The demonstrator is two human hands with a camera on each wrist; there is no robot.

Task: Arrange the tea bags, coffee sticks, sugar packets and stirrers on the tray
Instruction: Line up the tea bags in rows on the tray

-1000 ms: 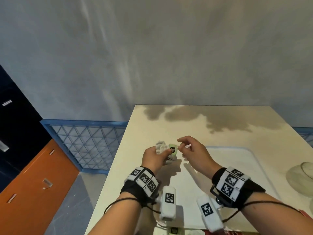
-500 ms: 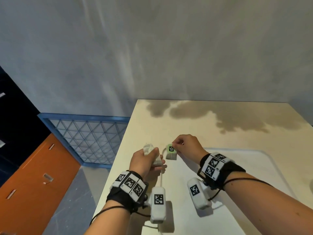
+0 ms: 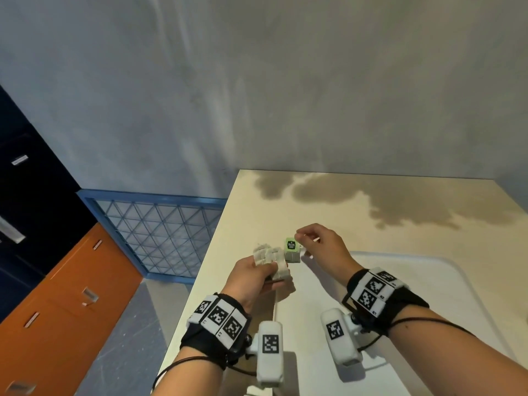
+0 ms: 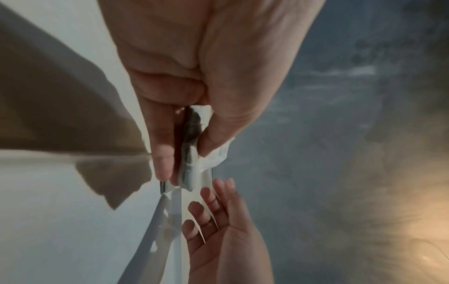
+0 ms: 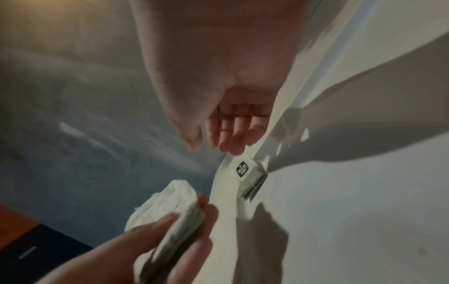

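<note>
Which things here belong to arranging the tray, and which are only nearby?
Job:
tea bags gripped in left hand
green-tagged tea bag below right hand
tray

Nearby:
table
blue grid panel
orange cabinet

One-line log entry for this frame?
left hand: grips tea bags | right hand: fingers above green-tagged tea bag | tray: beneath

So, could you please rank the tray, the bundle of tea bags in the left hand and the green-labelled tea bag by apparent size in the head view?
1. Tray, by far the largest.
2. Bundle of tea bags, partly hidden by the left hand.
3. Green-labelled tea bag, smallest.
</note>
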